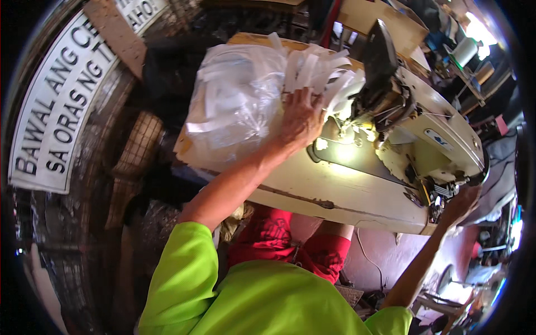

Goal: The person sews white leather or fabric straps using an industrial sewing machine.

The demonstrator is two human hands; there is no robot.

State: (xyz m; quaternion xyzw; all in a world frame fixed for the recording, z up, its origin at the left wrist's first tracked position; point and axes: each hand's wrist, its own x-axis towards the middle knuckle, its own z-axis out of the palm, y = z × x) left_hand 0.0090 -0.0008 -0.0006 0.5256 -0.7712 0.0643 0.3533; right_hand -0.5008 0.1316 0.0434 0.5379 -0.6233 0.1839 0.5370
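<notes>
We have the white strips [318, 64] in a loose, overlapping bunch at the far side of the sewing table [290, 184], just right of a clear plastic bag [231, 100] with more white material inside, and left of the sewing machine [446, 137]. Our left hand [302, 120] lies at the near edge of the bunch, palm down, fingers reaching forward and slightly bent; whether they pinch a strip or only rest on it, we cannot tell. Our right hand [462, 202] is by the machine's right end, near the small tools [438, 192] on the table; it sits near the rim of the view and looks blurred, so we cannot say how far its fingers are closed or whether they touch anything. We judge the strips to be light and limp, apt to curl, cling together and slide over one another, though hardly fragile. A loose end at the near edge seems the best hold, pinched between thumb and forefinger so that a single strip parts from its neighbours. The bag's film looks thin and slippery, so we would grip it by a gathered fold
</notes>
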